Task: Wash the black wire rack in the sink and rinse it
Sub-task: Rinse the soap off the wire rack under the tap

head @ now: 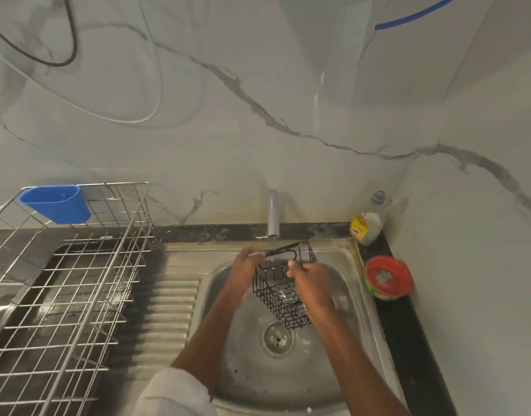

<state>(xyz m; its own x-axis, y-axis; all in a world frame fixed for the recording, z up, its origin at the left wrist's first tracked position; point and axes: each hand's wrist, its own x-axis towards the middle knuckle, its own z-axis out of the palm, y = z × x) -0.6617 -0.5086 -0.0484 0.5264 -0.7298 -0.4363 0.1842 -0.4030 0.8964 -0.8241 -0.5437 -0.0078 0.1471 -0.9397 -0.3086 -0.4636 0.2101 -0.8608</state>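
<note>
The black wire rack [280,291] is a small basket held tilted over the steel sink [352,289], above the drain [278,337]. My left hand [246,265] grips its upper left rim. My right hand [310,279] holds its right side, fingers curled round the wires. A thin stream of water falls from the grey tap [273,213] onto the rack's top edge.
A large metal dish drainer [66,295] with a blue plastic cup [58,202] stands on the left counter. The ribbed draining board [168,310] lies between it and the sink. A dish-soap bottle [369,220] and a red tub [387,277] sit on the right ledge.
</note>
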